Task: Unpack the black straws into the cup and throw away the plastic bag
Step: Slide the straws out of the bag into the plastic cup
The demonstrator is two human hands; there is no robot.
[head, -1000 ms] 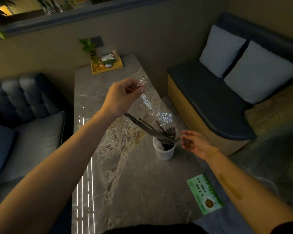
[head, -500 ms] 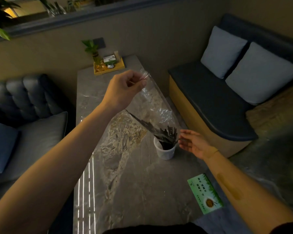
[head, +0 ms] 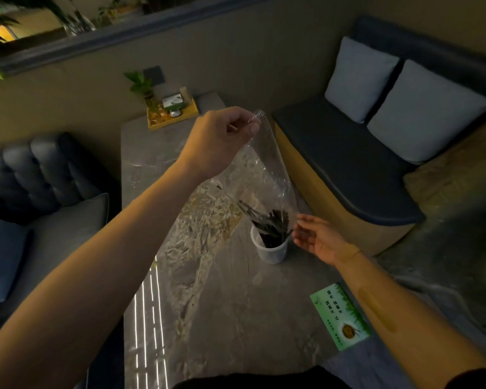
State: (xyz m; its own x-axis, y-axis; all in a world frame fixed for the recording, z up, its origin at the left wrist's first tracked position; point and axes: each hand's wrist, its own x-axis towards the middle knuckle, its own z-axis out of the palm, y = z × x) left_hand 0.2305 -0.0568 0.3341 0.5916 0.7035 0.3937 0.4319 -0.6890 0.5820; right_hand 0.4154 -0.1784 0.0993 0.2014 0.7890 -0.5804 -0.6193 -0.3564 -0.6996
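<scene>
My left hand point(head: 219, 138) is raised above the table and pinches the top end of a clear plastic bag point(head: 267, 167). The bag hangs down slanted, with its lower open end over a white cup point(head: 272, 252). Several black straws point(head: 272, 224) stand bunched in the cup, their tops still inside the bag's mouth. My right hand point(head: 317, 237) is just right of the cup, fingers spread, fingertips at the bag's lower edge; whether they pinch the plastic I cannot tell.
The cup stands on a long marble table point(head: 208, 304). A green card point(head: 341, 315) lies at the table's near right edge. A yellow tray point(head: 177, 119) with a small plant sits at the far end. Sofas flank both sides.
My left hand has lifted the bag higher. The straws have slid down from a slant in the bag to stand more upright in the cup.
</scene>
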